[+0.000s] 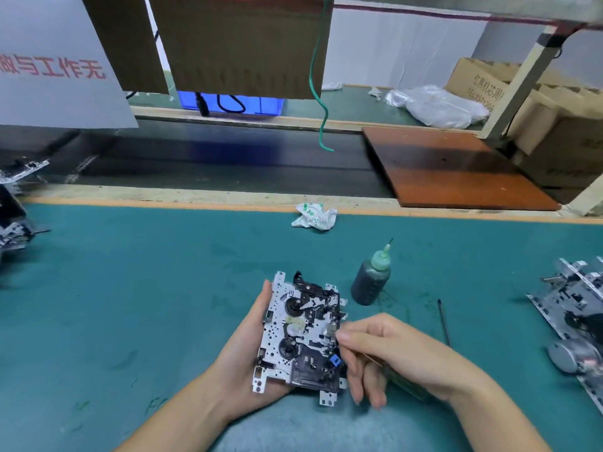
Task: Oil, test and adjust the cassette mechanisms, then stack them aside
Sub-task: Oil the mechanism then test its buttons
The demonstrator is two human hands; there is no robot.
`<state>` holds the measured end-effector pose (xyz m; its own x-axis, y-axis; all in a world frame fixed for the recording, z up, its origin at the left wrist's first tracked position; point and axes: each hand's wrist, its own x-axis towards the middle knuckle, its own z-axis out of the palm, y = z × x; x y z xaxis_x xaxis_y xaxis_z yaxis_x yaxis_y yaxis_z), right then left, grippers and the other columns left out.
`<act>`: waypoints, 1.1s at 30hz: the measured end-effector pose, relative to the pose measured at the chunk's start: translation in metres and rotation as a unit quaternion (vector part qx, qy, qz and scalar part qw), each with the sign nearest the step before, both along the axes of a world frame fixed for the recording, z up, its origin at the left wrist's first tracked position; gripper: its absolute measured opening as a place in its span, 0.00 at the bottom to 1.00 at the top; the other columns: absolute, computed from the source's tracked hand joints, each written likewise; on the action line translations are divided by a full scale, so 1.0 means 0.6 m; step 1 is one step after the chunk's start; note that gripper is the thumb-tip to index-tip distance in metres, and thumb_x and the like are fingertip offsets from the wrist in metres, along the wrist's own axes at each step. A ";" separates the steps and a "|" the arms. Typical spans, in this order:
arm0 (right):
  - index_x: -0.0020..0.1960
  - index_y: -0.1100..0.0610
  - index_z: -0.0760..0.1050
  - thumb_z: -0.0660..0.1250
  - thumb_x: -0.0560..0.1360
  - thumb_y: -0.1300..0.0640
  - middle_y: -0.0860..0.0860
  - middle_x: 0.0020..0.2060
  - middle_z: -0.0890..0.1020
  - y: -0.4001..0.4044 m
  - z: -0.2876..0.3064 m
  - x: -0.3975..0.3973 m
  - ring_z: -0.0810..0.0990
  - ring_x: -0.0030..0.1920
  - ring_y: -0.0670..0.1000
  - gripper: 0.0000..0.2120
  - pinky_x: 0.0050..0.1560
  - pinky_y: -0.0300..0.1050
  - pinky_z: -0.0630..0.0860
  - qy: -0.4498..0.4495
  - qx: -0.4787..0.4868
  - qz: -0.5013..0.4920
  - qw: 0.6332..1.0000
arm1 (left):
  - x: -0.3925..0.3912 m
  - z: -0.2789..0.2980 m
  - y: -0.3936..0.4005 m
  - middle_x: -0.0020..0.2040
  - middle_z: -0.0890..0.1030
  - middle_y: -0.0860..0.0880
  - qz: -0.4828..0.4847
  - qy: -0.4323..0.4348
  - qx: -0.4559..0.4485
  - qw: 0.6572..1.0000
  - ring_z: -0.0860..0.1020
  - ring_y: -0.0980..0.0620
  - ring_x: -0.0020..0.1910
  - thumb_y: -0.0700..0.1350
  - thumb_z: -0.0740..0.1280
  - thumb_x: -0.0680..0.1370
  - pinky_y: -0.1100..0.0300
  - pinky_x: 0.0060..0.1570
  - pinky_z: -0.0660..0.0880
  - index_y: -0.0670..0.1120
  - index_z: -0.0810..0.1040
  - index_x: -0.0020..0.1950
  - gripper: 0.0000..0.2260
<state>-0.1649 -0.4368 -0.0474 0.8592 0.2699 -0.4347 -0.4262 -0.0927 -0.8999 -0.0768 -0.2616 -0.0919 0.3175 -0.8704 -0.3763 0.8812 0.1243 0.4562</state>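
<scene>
while the left hand (248,347) cradles a cassette mechanism (301,334) above the tabletop (130,288), its fingers curl around the far edge. the right hand (388,353) pinches what looks like a thin tool against the mechanism's side.

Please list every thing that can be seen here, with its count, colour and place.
mechanism: 1, silver and black, held in left hand, near centre
oil bottle: 1, dark with green nozzle, upright on mat, right of mechanism
thin rod: 1, dark, lying on mat, right of bottle
crumpled paper: 1, white and green, far edge of mat
mechanisms, right: several, silver, right edge of mat
mechanisms, left: several, silver, left edge
board: 1, brown, across the conveyor
boxes: several, cardboard, far right
mat: 1, teal
left hand: grips mechanism
right hand: holds a thin tool at mechanism's right edge
</scene>
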 end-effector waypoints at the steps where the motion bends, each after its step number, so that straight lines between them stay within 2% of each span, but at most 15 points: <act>1: 0.33 0.53 0.71 0.60 0.75 0.45 0.53 0.27 0.81 0.000 -0.001 0.000 0.73 0.20 0.45 0.16 0.22 0.34 0.69 0.005 0.000 0.004 1.000 | 0.000 -0.001 0.000 0.67 0.74 0.37 -0.003 -0.001 -0.005 1.000 0.74 0.40 0.64 0.66 0.57 0.74 0.46 0.69 0.66 0.39 0.77 0.64 0.35; 3: 0.32 0.53 0.71 0.60 0.77 0.46 0.52 0.24 0.79 -0.002 -0.003 -0.001 0.70 0.18 0.43 0.17 0.21 0.34 0.67 0.006 -0.010 0.012 1.000 | -0.002 -0.003 -0.001 0.68 0.72 0.36 -0.009 0.003 -0.018 1.000 0.73 0.39 0.66 0.67 0.55 0.75 0.46 0.69 0.66 0.38 0.76 0.65 0.36; 4: 0.32 0.53 0.71 0.60 0.77 0.47 0.51 0.23 0.78 -0.003 -0.004 -0.001 0.68 0.17 0.43 0.18 0.23 0.36 0.71 0.003 -0.019 0.013 1.000 | -0.002 -0.004 -0.001 0.69 0.71 0.35 -0.011 0.006 -0.023 1.000 0.71 0.39 0.68 0.68 0.54 0.75 0.45 0.70 0.64 0.38 0.75 0.66 0.37; 6: 0.31 0.53 0.73 0.59 0.78 0.46 0.49 0.21 0.77 -0.003 -0.006 -0.001 0.64 0.17 0.44 0.19 0.39 0.46 0.77 -0.010 -0.045 0.008 0.999 | -0.002 -0.004 -0.003 0.69 0.70 0.35 -0.017 0.006 -0.027 0.999 0.68 0.39 0.70 0.68 0.52 0.76 0.45 0.71 0.61 0.38 0.74 0.67 0.37; 8: 0.30 0.52 0.74 0.60 0.76 0.44 0.47 0.19 0.74 -0.002 -0.008 -0.002 0.61 0.18 0.45 0.19 0.53 0.45 0.75 -0.022 -0.067 -0.004 0.998 | -0.002 -0.003 -0.004 0.69 0.70 0.36 -0.019 0.001 -0.029 0.999 0.69 0.39 0.69 0.68 0.52 0.76 0.46 0.72 0.61 0.38 0.73 0.67 0.38; 10: 0.30 0.52 0.75 0.61 0.73 0.42 0.47 0.19 0.71 0.000 -0.007 -0.003 0.60 0.19 0.45 0.18 0.63 0.62 0.69 -0.021 -0.089 -0.016 0.996 | -0.002 -0.003 -0.005 0.69 0.71 0.35 -0.012 -0.005 -0.028 1.000 0.72 0.40 0.67 0.68 0.52 0.75 0.47 0.70 0.65 0.38 0.74 0.67 0.38; 11: 0.31 0.52 0.76 0.61 0.72 0.41 0.46 0.19 0.70 0.001 -0.007 -0.003 0.59 0.20 0.46 0.18 0.59 0.64 0.71 -0.018 -0.096 -0.020 0.995 | -0.002 -0.003 -0.005 0.69 0.70 0.35 -0.005 -0.005 -0.027 1.000 0.74 0.41 0.65 0.68 0.52 0.75 0.47 0.69 0.66 0.38 0.73 0.67 0.38; 12: 0.31 0.51 0.77 0.61 0.71 0.40 0.46 0.19 0.69 0.001 -0.007 -0.004 0.59 0.21 0.45 0.18 0.46 0.59 0.77 -0.018 -0.096 -0.022 0.995 | -0.002 -0.003 -0.005 0.69 0.70 0.35 0.001 -0.005 -0.026 1.000 0.75 0.41 0.63 0.69 0.52 0.75 0.47 0.68 0.67 0.38 0.72 0.68 0.38; 13: 0.31 0.51 0.77 0.61 0.71 0.39 0.46 0.20 0.68 0.001 -0.006 -0.004 0.59 0.22 0.45 0.18 0.31 0.48 0.74 -0.019 -0.090 -0.022 0.995 | -0.002 -0.003 -0.005 0.68 0.71 0.35 0.008 -0.006 -0.024 1.000 0.76 0.41 0.61 0.69 0.51 0.75 0.46 0.66 0.68 0.38 0.71 0.68 0.38; 14: 0.32 0.51 0.78 0.61 0.71 0.40 0.45 0.20 0.68 0.001 -0.005 -0.005 0.59 0.23 0.45 0.18 0.25 0.38 0.65 -0.020 -0.085 -0.017 0.996 | -0.001 -0.005 -0.003 0.67 0.73 0.35 0.012 -0.008 -0.022 1.000 0.77 0.41 0.60 0.69 0.51 0.75 0.46 0.65 0.70 0.38 0.72 0.67 0.39; 16: 0.33 0.51 0.77 0.60 0.74 0.43 0.46 0.21 0.70 -0.001 -0.008 -0.006 0.63 0.23 0.45 0.17 0.24 0.34 0.59 -0.024 -0.078 -0.004 0.997 | 0.001 -0.007 -0.002 0.65 0.75 0.36 0.018 -0.010 -0.017 1.000 0.77 0.41 0.61 0.70 0.50 0.75 0.47 0.62 0.73 0.38 0.75 0.65 0.39; 20: 0.35 0.54 0.74 0.60 0.76 0.46 0.51 0.25 0.79 -0.004 -0.013 -0.006 0.76 0.24 0.46 0.16 0.24 0.34 0.68 0.002 -0.037 0.000 0.999 | 0.001 -0.006 -0.001 0.66 0.74 0.36 0.008 -0.023 -0.001 1.000 0.75 0.40 0.64 0.70 0.48 0.75 0.48 0.62 0.73 0.39 0.77 0.64 0.40; 22: 0.35 0.56 0.73 0.59 0.77 0.47 0.53 0.26 0.80 -0.004 -0.012 -0.006 0.77 0.23 0.46 0.17 0.22 0.33 0.69 0.016 -0.027 0.000 1.000 | 0.001 -0.003 -0.002 0.66 0.74 0.37 0.004 -0.028 0.004 1.000 0.75 0.41 0.64 0.70 0.48 0.75 0.48 0.62 0.73 0.39 0.77 0.64 0.39; 28: 0.34 0.56 0.71 0.57 0.80 0.50 0.52 0.22 0.78 -0.001 -0.013 -0.005 0.62 0.15 0.43 0.18 0.17 0.32 0.56 -0.009 -0.067 -0.011 0.998 | 0.002 0.003 -0.001 0.66 0.74 0.37 0.001 -0.038 0.015 0.999 0.77 0.41 0.60 0.69 0.50 0.75 0.48 0.61 0.73 0.39 0.77 0.63 0.38; 33: 0.30 0.55 0.72 0.57 0.80 0.48 0.50 0.18 0.74 0.005 -0.016 -0.004 0.57 0.16 0.44 0.22 0.20 0.32 0.55 -0.022 -0.097 -0.024 0.995 | -0.001 0.005 -0.002 0.64 0.76 0.37 0.008 -0.051 0.032 0.998 0.78 0.42 0.59 0.69 0.51 0.74 0.49 0.58 0.77 0.40 0.78 0.63 0.37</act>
<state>-0.1675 -0.4337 -0.0572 0.8881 0.1428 -0.4369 -0.3957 -0.2462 -0.8848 -0.0772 -0.2631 -0.0888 0.3705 -0.8407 -0.3950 0.8276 0.1058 0.5512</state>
